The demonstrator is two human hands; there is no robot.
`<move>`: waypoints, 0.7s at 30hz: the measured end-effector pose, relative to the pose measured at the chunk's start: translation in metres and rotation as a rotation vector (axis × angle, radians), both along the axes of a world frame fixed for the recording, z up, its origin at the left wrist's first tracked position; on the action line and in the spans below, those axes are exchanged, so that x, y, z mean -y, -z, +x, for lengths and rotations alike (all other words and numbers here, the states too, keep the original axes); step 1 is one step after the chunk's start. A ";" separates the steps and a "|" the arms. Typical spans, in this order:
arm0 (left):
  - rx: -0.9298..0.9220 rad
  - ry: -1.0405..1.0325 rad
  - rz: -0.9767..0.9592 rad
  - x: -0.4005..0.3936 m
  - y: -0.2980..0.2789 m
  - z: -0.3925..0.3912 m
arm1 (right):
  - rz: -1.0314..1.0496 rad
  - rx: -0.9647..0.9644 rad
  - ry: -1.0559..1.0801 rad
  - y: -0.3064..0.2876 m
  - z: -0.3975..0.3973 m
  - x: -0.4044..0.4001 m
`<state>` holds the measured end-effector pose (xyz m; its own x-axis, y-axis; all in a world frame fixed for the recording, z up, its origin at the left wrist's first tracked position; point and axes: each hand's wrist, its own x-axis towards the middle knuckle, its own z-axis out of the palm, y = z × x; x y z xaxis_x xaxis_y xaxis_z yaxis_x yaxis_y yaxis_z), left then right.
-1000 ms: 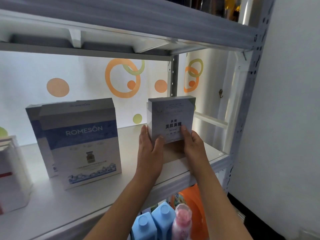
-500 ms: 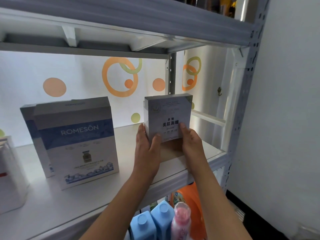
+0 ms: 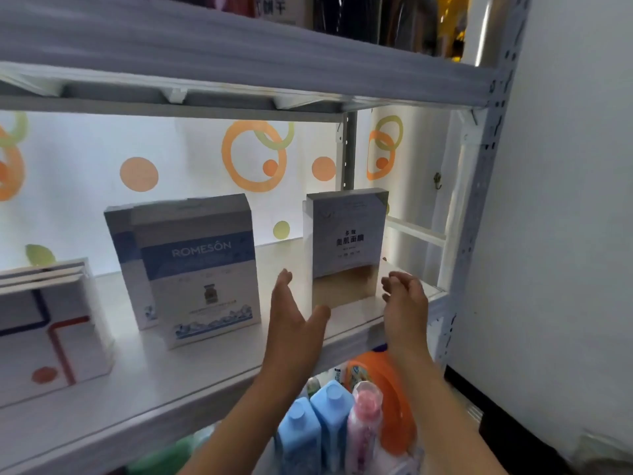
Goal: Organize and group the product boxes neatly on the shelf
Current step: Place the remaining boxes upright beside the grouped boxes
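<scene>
Single head view, close, facing forward, slightly down at white shelf [image 3: 205,365]; no second view.

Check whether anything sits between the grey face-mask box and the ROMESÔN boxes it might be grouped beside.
Nothing visible does. Bare shelf lies between the grey box and the ROMESÔN boxes; only the open left hand hovers before that gap.

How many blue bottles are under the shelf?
2. One blue bottle stands lower left, the other blue bottle right beside it, next to the pink bottle. More may hide behind the arms.
</scene>
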<state>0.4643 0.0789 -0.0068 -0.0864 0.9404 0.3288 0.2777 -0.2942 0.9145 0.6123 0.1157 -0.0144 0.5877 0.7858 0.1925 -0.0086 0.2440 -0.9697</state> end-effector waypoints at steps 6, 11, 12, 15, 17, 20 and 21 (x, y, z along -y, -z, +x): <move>0.022 0.037 0.051 0.057 -0.009 -0.035 | 0.046 0.182 -0.116 0.006 -0.064 0.082; -0.056 0.002 0.075 0.107 -0.018 -0.079 | 0.112 0.458 -0.204 0.008 -0.124 0.109; -0.074 0.007 0.070 0.117 -0.017 -0.091 | 0.125 0.489 -0.218 0.008 -0.135 0.114; -0.073 0.050 0.020 0.155 -0.010 -0.142 | 0.154 0.528 -0.276 0.007 -0.163 0.133; -0.056 -0.017 -0.008 0.185 -0.002 -0.186 | 0.148 0.540 -0.341 0.008 -0.184 0.145; -0.017 -0.172 -0.011 0.218 0.001 -0.244 | 0.160 0.544 -0.429 0.010 -0.221 0.162; 0.008 -0.228 0.005 0.223 -0.002 -0.260 | 0.173 0.565 -0.460 0.011 -0.235 0.171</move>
